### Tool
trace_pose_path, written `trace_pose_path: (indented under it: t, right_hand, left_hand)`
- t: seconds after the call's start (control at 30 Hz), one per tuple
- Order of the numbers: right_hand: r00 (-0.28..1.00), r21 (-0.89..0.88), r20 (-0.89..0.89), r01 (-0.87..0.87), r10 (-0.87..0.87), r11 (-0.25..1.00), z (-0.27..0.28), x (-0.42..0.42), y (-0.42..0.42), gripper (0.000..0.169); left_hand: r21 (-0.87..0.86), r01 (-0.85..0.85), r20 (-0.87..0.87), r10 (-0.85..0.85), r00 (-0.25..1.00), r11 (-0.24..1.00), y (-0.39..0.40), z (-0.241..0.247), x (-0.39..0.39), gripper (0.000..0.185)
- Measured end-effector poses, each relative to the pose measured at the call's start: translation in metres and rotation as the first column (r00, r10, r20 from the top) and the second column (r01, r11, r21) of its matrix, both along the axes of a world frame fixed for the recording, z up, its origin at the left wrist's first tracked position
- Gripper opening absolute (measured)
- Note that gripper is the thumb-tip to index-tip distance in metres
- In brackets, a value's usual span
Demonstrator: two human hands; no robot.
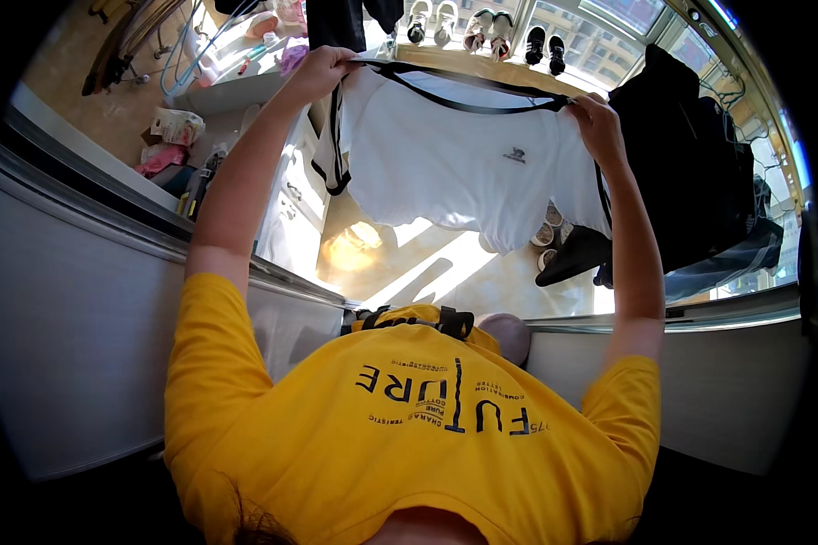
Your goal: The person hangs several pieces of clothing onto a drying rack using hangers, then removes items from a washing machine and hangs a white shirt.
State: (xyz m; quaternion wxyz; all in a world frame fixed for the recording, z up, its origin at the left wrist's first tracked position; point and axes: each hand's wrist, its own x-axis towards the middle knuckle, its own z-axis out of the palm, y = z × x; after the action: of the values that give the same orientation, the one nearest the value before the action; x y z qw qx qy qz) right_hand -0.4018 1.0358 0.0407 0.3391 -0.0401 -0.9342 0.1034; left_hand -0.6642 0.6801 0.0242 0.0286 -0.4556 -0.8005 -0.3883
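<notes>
A white short-sleeved T-shirt [443,163] with black trim at its neck and sleeves hangs stretched out before me. It bears a small dark emblem on its chest. My left hand [325,71] pinches the shirt's left upper corner by the shoulder. At the opposite shoulder my right hand [596,126] grips the cloth, with the fingers curled around it. Between both hands the black neckband [463,105] is drawn wide. The shirt's lower edge sags in loose folds above the sunlit tiled floor [443,272].
Several shoes [489,33] stand along the window sill. Dark garments [682,170] hang close by my right arm. White cabinets [296,197] stand on the left, below a cluttered counter. Several small pots [544,235] sit on the floor. A sliding-door track [293,276] crosses in front of me.
</notes>
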Motion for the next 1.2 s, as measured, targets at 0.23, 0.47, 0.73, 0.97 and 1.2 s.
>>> trace_pose_path:
  t: [0.23,0.47,0.73,0.97,1.2]
  right_hand:
    - [0.905,0.249,-0.423,0.169,-0.050,0.954,0.057,0.039,-0.050,0.015]
    - [0.947,-0.023,0.141,0.296,-0.290,0.955,-0.066,0.040,0.008,0.011]
    - [0.949,-0.044,-0.150,0.275,-0.278,0.961,0.041,0.042,-0.007,0.016]
    - [0.697,0.102,0.654,0.303,-0.293,0.948,-0.065,0.063,0.010,0.015]
    - [0.939,-0.072,0.138,0.327,-0.316,0.942,0.012,0.058,-0.012,0.016]
  left_hand:
    - [0.563,0.000,-0.566,0.386,0.728,0.826,0.016,0.055,0.083,0.028]
    - [-0.126,-0.095,-0.028,0.092,0.995,0.988,0.039,-0.066,0.028,0.020]
    - [0.423,-0.083,-0.138,0.155,0.978,0.902,0.059,0.028,0.025,0.018]
    - [-0.588,0.120,-0.154,-0.257,0.954,0.800,0.045,-0.081,0.025,0.022]
    - [0.130,0.119,-0.051,-0.114,0.992,0.984,0.051,-0.001,0.019,0.018]
